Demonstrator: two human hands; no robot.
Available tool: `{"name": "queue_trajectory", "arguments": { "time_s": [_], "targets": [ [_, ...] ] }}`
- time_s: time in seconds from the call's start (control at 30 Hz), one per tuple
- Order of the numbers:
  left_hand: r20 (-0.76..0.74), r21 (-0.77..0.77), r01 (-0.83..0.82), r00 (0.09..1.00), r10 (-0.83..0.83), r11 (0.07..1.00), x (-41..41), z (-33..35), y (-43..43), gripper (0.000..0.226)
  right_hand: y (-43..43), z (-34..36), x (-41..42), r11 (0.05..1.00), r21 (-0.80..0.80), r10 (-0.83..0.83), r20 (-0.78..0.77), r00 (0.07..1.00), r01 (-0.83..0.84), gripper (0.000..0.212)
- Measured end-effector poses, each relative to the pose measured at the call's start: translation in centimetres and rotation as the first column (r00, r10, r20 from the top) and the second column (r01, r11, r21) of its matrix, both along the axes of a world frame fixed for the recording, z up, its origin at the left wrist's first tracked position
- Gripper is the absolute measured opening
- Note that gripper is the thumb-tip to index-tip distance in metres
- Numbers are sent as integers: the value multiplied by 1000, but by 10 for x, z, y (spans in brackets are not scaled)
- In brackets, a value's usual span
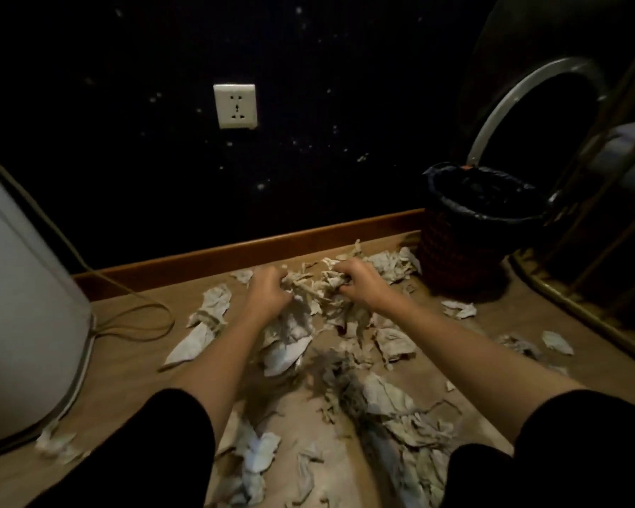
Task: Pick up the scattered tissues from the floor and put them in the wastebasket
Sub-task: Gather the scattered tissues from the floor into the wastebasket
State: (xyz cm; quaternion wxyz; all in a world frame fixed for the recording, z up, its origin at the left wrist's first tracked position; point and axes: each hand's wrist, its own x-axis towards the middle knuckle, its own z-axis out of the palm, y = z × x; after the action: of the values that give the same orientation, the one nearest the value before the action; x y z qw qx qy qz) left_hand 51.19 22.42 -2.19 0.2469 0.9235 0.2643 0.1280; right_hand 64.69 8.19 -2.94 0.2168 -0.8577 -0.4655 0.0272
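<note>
**Hand state.** On my feed, both hands are clenched on one crumpled bunch of tissues (314, 287). The left hand (268, 293) grips the left side of the bunch. The right hand (360, 282) grips the right side, fingers curled into the paper. Both forearms reach forward out of black sleeves (176, 434).

**Location of the work items.** The bunch sits low over the floor (132, 361), near the baseboard (217, 256) (I cannot tell whether its underside is clear of the pieces beneath). Loose tissues lie scattered around it:
- a long flattened piece (202, 331) lies left of the left forearm;
- a creased sheet (394, 342) lies between the forearms, close to the right one;
- a small scrap (459, 309) lies right of the right forearm;
- a dense litter (400, 408) lies between the forearms toward the bottom edge.

**Wastebasket.** The wastebasket (455, 251) stands upright at the right, near the wall, well apart from both hands. A black bag (492, 214) is folded over its rim. Its inside is too dark for me to read. One tissue (393, 265) lies just beside its base.

**Surroundings.** A white socket (235, 106) is set in the dark wall. A white rounded appliance (22, 287) stands at the left, and a cable (140, 319) loops on the floor beside it.
</note>
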Motion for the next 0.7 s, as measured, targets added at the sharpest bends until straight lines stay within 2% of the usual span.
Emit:
{"name": "queue_trajectory", "arguments": {
  "time_s": [0.07, 0.3, 0.37, 0.47, 0.6, 0.7],
  "targets": [
    [48, -18, 69, 997, -68, 997, 30, 19, 9, 15, -6, 23, 11, 998, 3, -60, 29, 998, 60, 29],
    [78, -48, 343, 938, -339, 938, 146, 88, -26, 4, -73, 91, 72, 959, 17, -284, 102, 953, 283, 26],
    [73, -70, 374, 926, -369, 925, 180, 100, -48, 5, -96, 102, 98, 942, 57, -334, 114, 936, 330, 16],
    [95, -73, 411, 910, -404, 909, 234, 112, -80, 24, -126, 118, 146, 920, 66, -391, 141, 910, 385, 12],
    [152, -9, 446, 885, -440, 895, 311, 123, -113, 6, -146, 130, 222, 912, 124, -407, 164, 898, 391, 11],
    [242, 40, 456, 859, -451, 889, 367, 132, -133, 8, -155, 133, 274, 888, 218, -442, 153, 884, 406, 11]
  ]
}}
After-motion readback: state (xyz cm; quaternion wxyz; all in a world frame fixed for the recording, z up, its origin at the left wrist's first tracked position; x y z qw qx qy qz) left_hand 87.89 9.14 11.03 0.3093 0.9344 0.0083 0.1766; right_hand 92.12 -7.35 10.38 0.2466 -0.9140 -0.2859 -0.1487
